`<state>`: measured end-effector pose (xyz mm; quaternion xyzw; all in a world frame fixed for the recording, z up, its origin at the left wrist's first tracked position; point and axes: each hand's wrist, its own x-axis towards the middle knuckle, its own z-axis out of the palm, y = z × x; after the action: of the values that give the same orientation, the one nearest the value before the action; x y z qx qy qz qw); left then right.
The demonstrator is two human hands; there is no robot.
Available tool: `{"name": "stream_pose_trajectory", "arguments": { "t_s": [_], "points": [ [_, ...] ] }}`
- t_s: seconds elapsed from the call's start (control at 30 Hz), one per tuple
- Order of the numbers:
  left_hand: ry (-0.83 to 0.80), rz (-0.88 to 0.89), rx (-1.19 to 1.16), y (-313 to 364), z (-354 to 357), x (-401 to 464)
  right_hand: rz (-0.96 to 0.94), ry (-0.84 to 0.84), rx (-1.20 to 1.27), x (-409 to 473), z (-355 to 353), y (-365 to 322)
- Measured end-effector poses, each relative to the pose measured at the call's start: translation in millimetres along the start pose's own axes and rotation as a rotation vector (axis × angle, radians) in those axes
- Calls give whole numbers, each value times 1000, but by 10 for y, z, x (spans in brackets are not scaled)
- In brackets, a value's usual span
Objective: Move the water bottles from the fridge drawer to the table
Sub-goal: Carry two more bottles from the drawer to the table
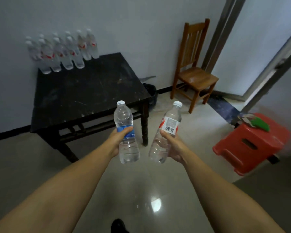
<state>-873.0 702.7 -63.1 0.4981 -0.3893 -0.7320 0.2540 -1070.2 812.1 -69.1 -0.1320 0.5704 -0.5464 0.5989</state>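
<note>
My left hand [118, 140] grips a clear water bottle with a blue label [124, 121], held upright in front of the table's near right corner. My right hand [170, 145] grips a clear water bottle with a red and white label [170, 121], tilted slightly to the right, over the floor. A black table [91, 91] stands against the wall ahead. Several water bottles with red labels [64, 51] stand in rows at its far left edge. The fridge drawer is not in view.
A wooden chair [194, 64] stands by the wall to the right of the table. A red plastic stool [252, 142] with a green object on it sits at the right. A dark bin [151, 93] is behind the table's right side. The floor is glossy tile.
</note>
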Motion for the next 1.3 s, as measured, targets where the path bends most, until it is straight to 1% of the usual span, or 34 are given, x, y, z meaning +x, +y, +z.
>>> {"name": "stream_pose_trajectory", "arguments": {
  "t_s": [0.17, 0.37, 0.47, 0.67, 0.8, 0.87, 0.93, 1.1, 1.2, 1.3],
  "points": [
    [96, 69, 9, 514, -753, 447, -73, 19, -73, 638, 816, -178],
    [155, 117, -33, 906, -1215, 938, -64, -15, -145, 1302, 1351, -328],
    [216, 106, -49, 1031, -1328, 1210, -41, -45, -218, 1688, 1544, -437],
    [278, 76, -5, 1362, -1436, 1757, -34, -126, -264, 2571, 1840, -770],
    [358, 65, -21, 1697, -1478, 2224, -41, -201, -332, 3234, 1991, -1135],
    [368, 85, -20, 1854, -1499, 2431, -71, -236, -358, 3510, 2073, -1317],
    [387, 103, -30, 2031, -1510, 2669, -70, -244, -382, 3824, 2163, -1489],
    [421, 87, -9, 2311, -1540, 3090, -67, -257, -385, 4303, 2352, -1697],
    [396, 75, 20, 2522, -1630, 3414, -73, -256, -401, 4651, 2531, -1849],
    [375, 62, 52, 2743, -1779, 3798, -70, -208, -396, 5067, 2710, -1928]
  ]
}}
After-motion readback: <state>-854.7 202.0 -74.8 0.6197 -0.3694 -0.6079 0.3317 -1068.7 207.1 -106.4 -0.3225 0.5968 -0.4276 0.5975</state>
